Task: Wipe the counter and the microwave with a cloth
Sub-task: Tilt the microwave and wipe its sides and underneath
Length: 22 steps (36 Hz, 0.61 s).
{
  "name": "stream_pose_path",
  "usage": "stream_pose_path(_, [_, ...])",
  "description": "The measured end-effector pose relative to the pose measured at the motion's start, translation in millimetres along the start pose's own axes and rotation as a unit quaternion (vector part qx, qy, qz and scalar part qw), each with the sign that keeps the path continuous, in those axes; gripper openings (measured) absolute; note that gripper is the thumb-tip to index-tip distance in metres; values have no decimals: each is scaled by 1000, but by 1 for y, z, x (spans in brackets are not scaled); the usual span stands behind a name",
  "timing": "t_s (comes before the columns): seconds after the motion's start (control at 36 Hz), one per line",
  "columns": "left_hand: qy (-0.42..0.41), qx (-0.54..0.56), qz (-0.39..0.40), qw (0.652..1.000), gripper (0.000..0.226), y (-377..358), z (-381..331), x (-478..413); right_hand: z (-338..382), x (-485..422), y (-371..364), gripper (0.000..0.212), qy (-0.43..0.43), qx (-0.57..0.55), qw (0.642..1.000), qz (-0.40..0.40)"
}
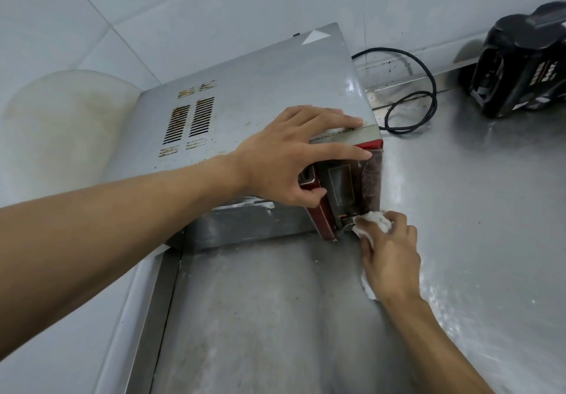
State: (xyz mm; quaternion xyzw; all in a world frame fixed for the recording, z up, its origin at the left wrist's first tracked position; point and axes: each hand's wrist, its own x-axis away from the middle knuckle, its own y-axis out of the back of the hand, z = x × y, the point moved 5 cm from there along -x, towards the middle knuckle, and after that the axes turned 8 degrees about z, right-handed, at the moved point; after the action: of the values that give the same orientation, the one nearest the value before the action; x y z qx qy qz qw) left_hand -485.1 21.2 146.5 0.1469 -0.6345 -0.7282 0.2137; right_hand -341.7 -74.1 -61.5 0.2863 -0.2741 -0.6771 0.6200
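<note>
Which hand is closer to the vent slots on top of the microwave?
Left. The left hand rests on top of the microwave, beside the vents; the right hand holds a cloth low against its front.

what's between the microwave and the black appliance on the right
Head view: a looped black cord lies on the counter between the microwave and the black appliance; the rest is bare.

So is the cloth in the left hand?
No, the right hand grips the white cloth at the microwave front; the left hand rests on top.

Head view, down, seemingly close over microwave
</note>
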Motion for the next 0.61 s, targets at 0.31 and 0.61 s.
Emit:
stream_pose_path(0.31, [1,-4,4,1000,73,0,0,0,-8,1,-8,34,1,-8,1000,-17])
stream_pose_path(0.61, [0,-9,-1,1000,73,0,-1,0,-2,5,-11,40,40,5,999,-36])
